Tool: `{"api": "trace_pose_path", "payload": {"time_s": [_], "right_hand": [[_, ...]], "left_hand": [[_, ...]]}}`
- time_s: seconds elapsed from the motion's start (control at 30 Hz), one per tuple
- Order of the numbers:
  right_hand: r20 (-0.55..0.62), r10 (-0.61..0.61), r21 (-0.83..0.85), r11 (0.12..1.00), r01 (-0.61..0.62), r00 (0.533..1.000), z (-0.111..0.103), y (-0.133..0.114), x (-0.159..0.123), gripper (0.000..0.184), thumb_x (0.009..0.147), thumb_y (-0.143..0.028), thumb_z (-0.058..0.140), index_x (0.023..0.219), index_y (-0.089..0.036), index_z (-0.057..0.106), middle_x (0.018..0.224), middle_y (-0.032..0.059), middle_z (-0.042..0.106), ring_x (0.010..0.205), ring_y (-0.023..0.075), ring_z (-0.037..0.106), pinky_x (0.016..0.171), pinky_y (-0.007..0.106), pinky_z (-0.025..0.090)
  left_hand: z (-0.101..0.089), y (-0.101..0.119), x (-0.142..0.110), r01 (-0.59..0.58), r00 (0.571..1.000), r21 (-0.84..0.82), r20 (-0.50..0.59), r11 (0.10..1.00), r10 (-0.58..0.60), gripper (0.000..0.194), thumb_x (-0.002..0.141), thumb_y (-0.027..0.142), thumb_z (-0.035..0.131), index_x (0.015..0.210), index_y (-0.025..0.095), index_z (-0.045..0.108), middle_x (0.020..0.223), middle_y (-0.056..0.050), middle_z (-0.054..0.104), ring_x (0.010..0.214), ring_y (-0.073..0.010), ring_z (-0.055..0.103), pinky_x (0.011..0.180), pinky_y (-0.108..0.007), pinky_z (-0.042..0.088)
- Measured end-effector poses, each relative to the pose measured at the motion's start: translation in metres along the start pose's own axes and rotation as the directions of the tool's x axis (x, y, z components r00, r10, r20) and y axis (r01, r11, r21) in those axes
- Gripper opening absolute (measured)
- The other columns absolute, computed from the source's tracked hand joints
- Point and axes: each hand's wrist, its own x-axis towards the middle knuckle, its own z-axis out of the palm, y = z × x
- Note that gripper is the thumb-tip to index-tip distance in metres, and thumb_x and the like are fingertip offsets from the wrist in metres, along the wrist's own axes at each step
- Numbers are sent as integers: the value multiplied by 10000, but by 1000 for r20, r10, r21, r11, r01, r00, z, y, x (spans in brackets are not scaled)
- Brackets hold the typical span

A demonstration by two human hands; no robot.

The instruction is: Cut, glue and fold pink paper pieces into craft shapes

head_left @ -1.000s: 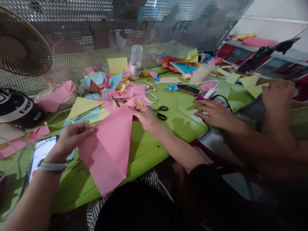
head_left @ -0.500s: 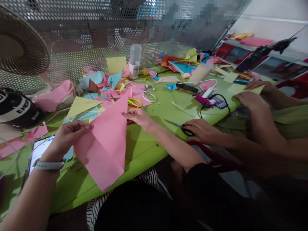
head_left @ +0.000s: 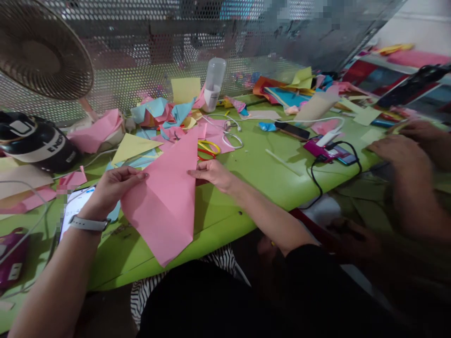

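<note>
A large pink paper sheet [head_left: 165,202], folded along a diagonal, lies on the green table [head_left: 260,173] and hangs over its near edge. My left hand [head_left: 114,185], with a grey watch on the wrist, pinches the sheet's left corner. My right hand [head_left: 211,172] presses with closed fingers on the sheet's right edge near its upper point. A phone with a lit screen [head_left: 75,209] lies under my left wrist.
Another person's hands [head_left: 398,150] work at the right over yellow paper. Scraps of coloured paper [head_left: 158,117], yellow-handled scissors [head_left: 207,149], a white bottle [head_left: 213,84], cables, a pink device [head_left: 326,150], a fan [head_left: 42,47] and a black helmet [head_left: 35,141] crowd the table.
The other person took the black scissors off the table and drew that hand back to the right. My hands kept hold of the pink sheet, and the view shifted slightly.
</note>
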Motion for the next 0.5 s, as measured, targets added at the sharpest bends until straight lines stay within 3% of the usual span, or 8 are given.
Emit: {"api": "trace_pose_path", "payload": {"time_s": [0.2,0.5], "right_hand": [[-21,12,13,1000,-11,1000,-5,9,4,430,521,-534,916,647,-197,680,683,-4,697,676,151,660,833,379,571],[-38,12,23,1000,-11,999,-2,5,0,405,527,-510,917,736,-203,756,830,29,763,781,183,701,921,413,558]], "left_hand": [[5,1,-8,-29,999,31,35,999,28,411,640,496,877,864,174,756,839,-56,775,656,-145,674,563,-211,517],[0,-1,-9,-76,995,74,73,994,70,398,694,519,834,866,167,760,837,-53,766,666,-131,661,571,-199,495]]}}
